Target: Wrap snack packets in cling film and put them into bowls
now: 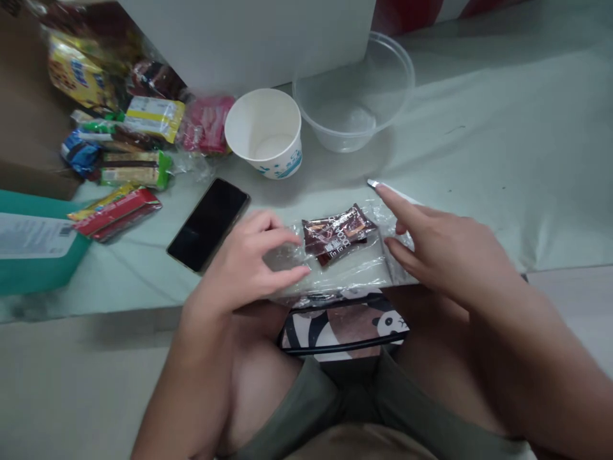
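Observation:
A clear plastic bag (354,271) lies flat at the table's front edge. On or inside it, I cannot tell which, are small brown snack packets (338,236) with white lettering. My left hand (251,255) rests at the bag's left side, its thumb and fingers spread apart near the packets. To the right, my right hand (445,246) is over the bag's other edge with thumb and index finger wide apart. Its index fingertip meets a slim white tool (371,184) with a light tip, partly hidden behind the hand; its kind is unclear.
Behind the bag stand a white paper cup (263,137) and a clear plastic bowl (354,128). A black phone (209,223) lies left of my left hand. Several wrapped snacks (148,118) are heaped at the back left, near a teal container (38,268) and a white box (249,45).

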`<state>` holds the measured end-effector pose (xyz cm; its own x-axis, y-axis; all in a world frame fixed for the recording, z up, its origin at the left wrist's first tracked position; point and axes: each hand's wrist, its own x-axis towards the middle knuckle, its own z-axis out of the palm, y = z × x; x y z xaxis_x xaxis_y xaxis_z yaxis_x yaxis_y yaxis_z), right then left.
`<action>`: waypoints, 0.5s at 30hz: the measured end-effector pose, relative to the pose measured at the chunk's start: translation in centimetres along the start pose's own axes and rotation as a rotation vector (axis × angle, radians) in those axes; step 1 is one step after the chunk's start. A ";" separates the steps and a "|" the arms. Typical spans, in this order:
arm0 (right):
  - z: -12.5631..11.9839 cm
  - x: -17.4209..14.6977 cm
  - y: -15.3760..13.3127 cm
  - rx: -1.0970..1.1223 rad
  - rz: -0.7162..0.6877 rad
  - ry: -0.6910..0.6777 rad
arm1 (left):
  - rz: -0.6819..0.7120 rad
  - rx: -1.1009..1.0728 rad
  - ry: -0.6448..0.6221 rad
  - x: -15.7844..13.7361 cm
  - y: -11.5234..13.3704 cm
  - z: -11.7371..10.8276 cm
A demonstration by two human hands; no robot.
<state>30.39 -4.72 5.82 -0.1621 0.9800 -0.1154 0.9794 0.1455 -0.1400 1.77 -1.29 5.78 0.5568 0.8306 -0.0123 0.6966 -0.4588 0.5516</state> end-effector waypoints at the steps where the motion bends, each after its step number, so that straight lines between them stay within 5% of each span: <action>1: 0.1 0.3 -0.1 -0.006 0.009 0.008 | -0.001 0.069 0.023 0.0 0.1 0.4; 6: 0.5 1.7 -0.2 0.017 0.114 0.077 | -0.056 0.164 0.048 0.0 0.2 1.6; 11: -0.2 2.5 -0.7 0.140 0.230 0.236 | -0.332 -0.155 0.510 0.9 -0.2 1.6; 15: 0.4 3.3 -1.4 0.351 0.294 0.327 | -0.455 -0.523 0.691 2.2 -0.9 2.1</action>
<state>28.42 -1.70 5.28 0.2118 0.9718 0.1040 0.8700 -0.1390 -0.4730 3.26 0.30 3.51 -0.2199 0.9719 0.0839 0.3980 0.0108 0.9173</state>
